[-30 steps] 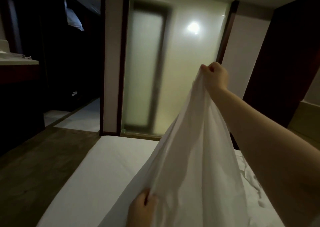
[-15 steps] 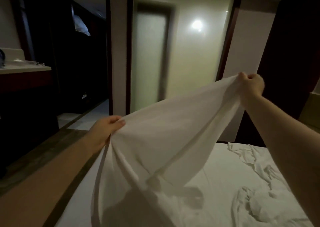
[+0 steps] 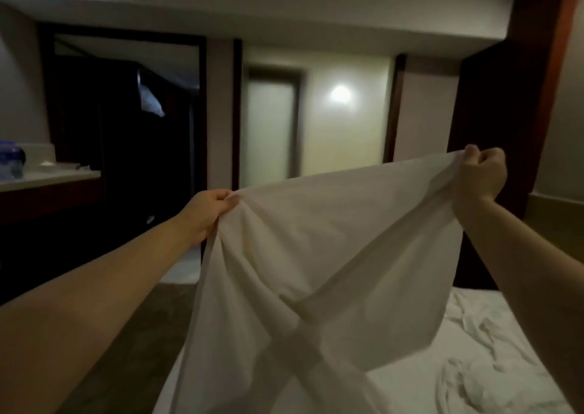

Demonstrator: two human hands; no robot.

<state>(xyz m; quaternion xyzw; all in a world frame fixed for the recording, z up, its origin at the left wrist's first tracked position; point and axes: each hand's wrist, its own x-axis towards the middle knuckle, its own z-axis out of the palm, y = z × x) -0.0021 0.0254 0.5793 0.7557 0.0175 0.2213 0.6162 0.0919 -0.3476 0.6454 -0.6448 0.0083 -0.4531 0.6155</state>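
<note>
Plainly, 2 bare hands hold a white sheet (image 3: pixel 331 240) up in the air over a bed (image 3: pixel 407 385). The left hand (image 3: pixel 210 211) sits at about 9 o'clock from the middle of the view, with its thumb and fingers pressed together on a bunched bit of the sheet's top edge. The right hand (image 3: pixel 480 173) is at about 3 o'clock and a little higher. Its fingers are curled into a fist and clamped round the other end of that edge, so the cloth gathers in folds under the knuckles.

Between the 2 hands the top edge runs fairly taut, rising from left to right. Below it the sheet hangs down towards 6 o'clock in long creases, and its lower part goes out of view at the bottom edge. Whether it touches the mattress there cannot be told.

On the bed at about 5 o'clock lies a heap of crumpled linen (image 3: pixel 493 366), also white, apart from the held sheet. A dark wooden floor (image 3: pixel 126 334) shows at 7 o'clock, beside the bed.

At the far 9 o'clock edge a pale counter (image 3: pixel 53 176) carries a blue packet (image 3: pixel 12 161) — any print on it is too blurred to read. A frosted door (image 3: pixel 270 129) stands near 12 o'clock, with a round glare of light (image 3: pixel 340 94) on the wall at 1 o'clock. At 10 o'clock, inside a dark recess, a pale cloth (image 3: pixel 151 101) hangs — what it is cannot be told.
</note>
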